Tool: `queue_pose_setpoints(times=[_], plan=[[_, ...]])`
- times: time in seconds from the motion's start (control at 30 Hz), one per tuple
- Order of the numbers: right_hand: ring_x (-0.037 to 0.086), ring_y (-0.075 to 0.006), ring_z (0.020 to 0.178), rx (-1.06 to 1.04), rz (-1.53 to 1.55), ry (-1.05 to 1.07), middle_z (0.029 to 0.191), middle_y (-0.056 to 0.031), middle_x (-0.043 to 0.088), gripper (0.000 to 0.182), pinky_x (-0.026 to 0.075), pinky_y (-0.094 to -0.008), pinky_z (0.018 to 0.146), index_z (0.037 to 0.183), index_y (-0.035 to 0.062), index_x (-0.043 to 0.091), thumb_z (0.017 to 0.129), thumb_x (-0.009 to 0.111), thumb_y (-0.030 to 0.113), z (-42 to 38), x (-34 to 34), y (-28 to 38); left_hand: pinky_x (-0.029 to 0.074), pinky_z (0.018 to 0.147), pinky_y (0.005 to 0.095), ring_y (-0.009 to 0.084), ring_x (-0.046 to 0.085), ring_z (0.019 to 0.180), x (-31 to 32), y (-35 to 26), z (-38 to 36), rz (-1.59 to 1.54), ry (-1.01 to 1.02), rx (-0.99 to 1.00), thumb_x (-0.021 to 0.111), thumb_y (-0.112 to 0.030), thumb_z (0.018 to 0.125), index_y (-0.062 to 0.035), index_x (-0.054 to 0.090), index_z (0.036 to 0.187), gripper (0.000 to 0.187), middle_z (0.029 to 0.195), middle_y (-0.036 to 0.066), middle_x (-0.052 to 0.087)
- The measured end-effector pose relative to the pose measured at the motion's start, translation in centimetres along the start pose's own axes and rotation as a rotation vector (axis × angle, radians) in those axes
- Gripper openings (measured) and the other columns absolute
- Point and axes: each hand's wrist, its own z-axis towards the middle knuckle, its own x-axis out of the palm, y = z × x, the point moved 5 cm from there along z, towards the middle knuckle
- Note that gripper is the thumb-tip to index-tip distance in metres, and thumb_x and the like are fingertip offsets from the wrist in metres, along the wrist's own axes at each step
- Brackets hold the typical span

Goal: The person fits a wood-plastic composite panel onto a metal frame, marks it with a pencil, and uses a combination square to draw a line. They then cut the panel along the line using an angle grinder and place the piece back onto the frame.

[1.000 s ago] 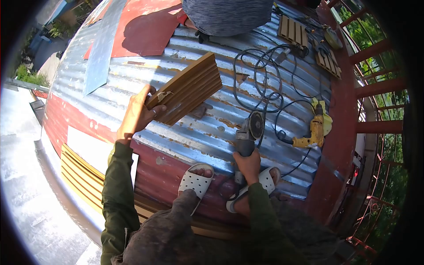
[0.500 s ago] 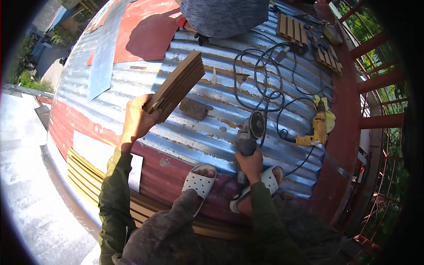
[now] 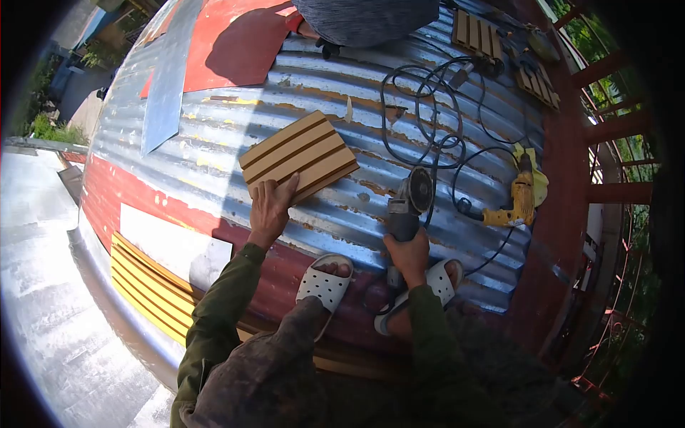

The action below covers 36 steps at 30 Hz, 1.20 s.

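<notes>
My left hand (image 3: 270,208) presses on the near edge of a ribbed tan panel piece (image 3: 298,155) that lies flat on the corrugated metal roof (image 3: 214,135). My right hand (image 3: 409,252) grips the handle of an angle grinder (image 3: 408,202), whose disc stands just right of the panel. My feet in white perforated sandals (image 3: 322,285) rest on the red part of the roof below both hands.
A yellow drill (image 3: 515,205) lies at the right with black cables (image 3: 428,121) looped behind it. Another person crouches at the top edge (image 3: 364,18). Small slatted pieces (image 3: 477,34) lie at the top right. A long ribbed yellow panel (image 3: 150,292) sits at the lower left. Red railing (image 3: 614,128) borders the right.
My left hand has lowered the ribbed panel from a raised, tilted hold to flat on the roof, nearer the grinder. My right hand has kept its grip on the grinder.
</notes>
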Motion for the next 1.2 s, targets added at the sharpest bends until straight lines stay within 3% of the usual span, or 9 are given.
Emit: queue_pose_setpoints(times=[0.23, 0.5, 0.7, 0.83, 0.97, 1.0, 1.07, 1.1, 1.2], plan=[[0.066, -0.0419, 0.097, 0.047, 0.001, 0.029, 0.103, -0.0229, 0.068, 0.057, 0.052, -0.0508, 0.084, 0.107, -0.0007, 0.064, 0.065, 0.081, 0.034, -0.3, -0.5, 1.2, 0.041, 0.085, 0.0448, 0.0339, 0.052, 0.098, 2.2, -1.2, -1.4, -0.095, -0.041, -0.022, 0.058, -0.001, 0.079, -0.0224, 0.044, 0.153, 0.078, 0.109, 0.016, 0.052], [0.06, -0.0453, 0.105, 0.032, -0.01, 0.056, 0.11, -0.0302, 0.062, 0.067, 0.048, -0.0503, 0.094, 0.113, -0.0093, 0.057, 0.068, 0.081, 0.035, -0.7, -1.0, 1.5, 0.04, 0.089, 0.0472, 0.0351, 0.053, 0.108, 3.6, -1.8, -2.1, -0.059, -0.07, -0.034, 0.058, -0.004, 0.081, -0.0161, 0.042, 0.153, 0.075, 0.121, 0.019, 0.053], [0.065, -0.0439, 0.099, -0.027, -0.095, 0.053, 0.108, -0.0297, 0.064, 0.071, 0.052, -0.0489, 0.088, 0.116, -0.0099, 0.056, 0.069, 0.083, 0.037, -1.2, -1.4, 1.2, 0.04, 0.091, 0.047, 0.0359, 0.053, 0.11, 3.5, -2.3, -1.9, -0.104, -0.054, -0.055, 0.06, -0.003, 0.079, -0.0141, 0.043, 0.152, 0.076, 0.123, 0.019, 0.053], [0.059, -0.0469, 0.114, 0.039, -0.104, 0.105, 0.124, -0.0366, 0.054, 0.093, 0.051, -0.047, 0.096, 0.132, -0.0149, 0.045, 0.07, 0.083, 0.044, -1.9, -1.7, 1.2, 0.04, 0.097, 0.0518, 0.0372, 0.051, 0.12, 3.5, -2.5, -1.9, -0.135, -0.002, -0.068, 0.063, -0.002, 0.071, -0.0132, 0.04, 0.153, 0.087, 0.129, 0.018, 0.051], [0.059, -0.0505, 0.114, 0.084, -0.163, 0.181, 0.128, -0.0427, 0.049, 0.103, 0.052, -0.0494, 0.095, 0.13, -0.0203, 0.043, 0.069, 0.084, 0.051, -1.9, -3.5, 1.5, 0.04, 0.097, 0.0516, 0.0384, 0.05, 0.121, 4.2, -3.0, -1.4, -0.137, 0.044, -0.089, 0.065, 0.003, 0.068, -0.0097, 0.035, 0.155, 0.092, 0.131, 0.019, 0.051], [0.057, -0.0481, 0.12, 0.195, -0.181, 0.297, 0.13, -0.0394, 0.051, 0.107, 0.05, -0.0455, 0.099, 0.132, -0.0179, 0.046, 0.065, 0.087, 0.054, -1.8, -5.5, 2.9, 0.04, 0.097, 0.0517, 0.0393, 0.05, 0.12, 4.7, -3.0, -1.2, -0.144, 0.024, -0.084, 0.064, 0.003, 0.068, -0.0074, 0.035, 0.154, 0.091, 0.131, 0.02, 0.051], [0.066, -0.043, 0.105, 0.05, -0.253, 0.363, 0.106, -0.0285, 0.069, 0.092, 0.052, -0.0447, 0.094, 0.116, -0.0134, 0.064, 0.062, 0.088, 0.057, -0.5, -7.7, 1.5, 0.04, 0.095, 0.0521, 0.0417, 0.05, 0.117, 3.3, -2.6, -0.8, -0.176, -0.003, -0.097, 0.06, 0.006, 0.068, -0.0022, 0.037, 0.151, 0.086, 0.13, 0.021, 0.051], [0.067, -0.0396, 0.104, 0.042, -0.214, 0.471, 0.11, -0.027, 0.068, 0.086, 0.052, -0.0456, 0.092, 0.111, -0.0111, 0.066, 0.063, 0.088, 0.057, -0.3, -11.0, 4.9, 0.04, 0.094, 0.0524, 0.0421, 0.05, 0.114, 2.8, -2.3, -0.5, -0.166, -0.018, -0.1, 0.058, 0.007, 0.069, -0.0025, 0.037, 0.15, 0.084, 0.129, 0.022, 0.051], [0.066, -0.0248, 0.097, -0.164, 0.056, 0.272, 0.111, -0.0169, 0.066, 0.056, 0.054, -0.0355, 0.078, 0.113, -0.0035, 0.064, 0.081, 0.083, 0.039, -0.8, -20.2, 13.2, 0.042, 0.091, 0.0533, 0.0422, 0.051, 0.113, -0.2, -1.0, 1.3, -0.212, 0.059, -0.106, 0.055, 0.006, 0.075, -0.0103, 0.043, 0.148, 0.076, 0.126, 0.02, 0.053]])
